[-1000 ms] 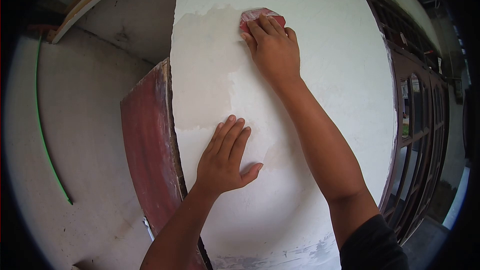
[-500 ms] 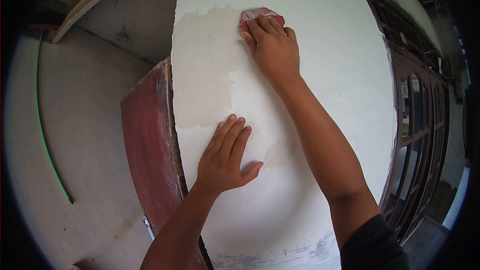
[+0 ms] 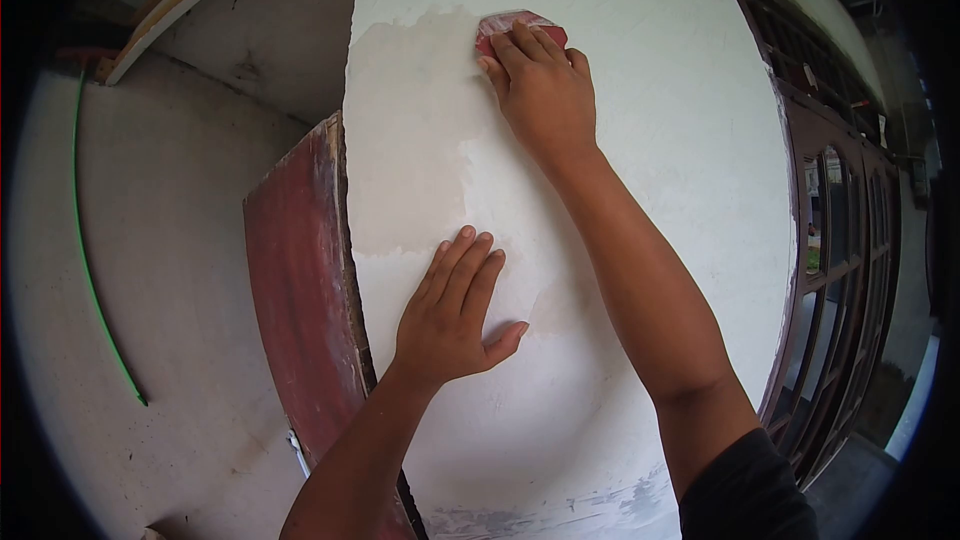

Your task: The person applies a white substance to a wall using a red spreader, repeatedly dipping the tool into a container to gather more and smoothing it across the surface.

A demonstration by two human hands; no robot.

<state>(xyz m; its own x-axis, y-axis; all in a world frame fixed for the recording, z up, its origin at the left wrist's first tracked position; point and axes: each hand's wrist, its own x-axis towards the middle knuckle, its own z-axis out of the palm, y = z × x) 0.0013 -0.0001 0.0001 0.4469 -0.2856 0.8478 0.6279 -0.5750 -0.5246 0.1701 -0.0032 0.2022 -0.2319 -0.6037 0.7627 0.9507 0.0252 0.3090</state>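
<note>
- Two bare hands are up on the pale wall (image 3: 690,190): the left hand (image 3: 438,325) low and near its rough left edge, the right hand (image 3: 548,105) higher up.
- Past that edge stands a dark red panel (image 3: 300,270); on the far right, the wall ends beside dark-framed glass doors (image 3: 855,240).
- The widest bare stretch for moving lies right of the right hand; leftward, a beige patch (image 3: 405,150) runs almost to the edge (ragged as torn paper, from where I stand). A narrower strip of wall separates the left hand from the right forearm.
- The red pad (image 3: 498,32) is high on the wall, just beside the patch's upper right side. It looks thin and angular, with whitish smears across its upper face.
- The right fingers are clamped over the pad, slightly spread, the thumb by its lower left side.
- The left hand lies open, its four fingers slightly apart and its thumb stretched well away.
</note>
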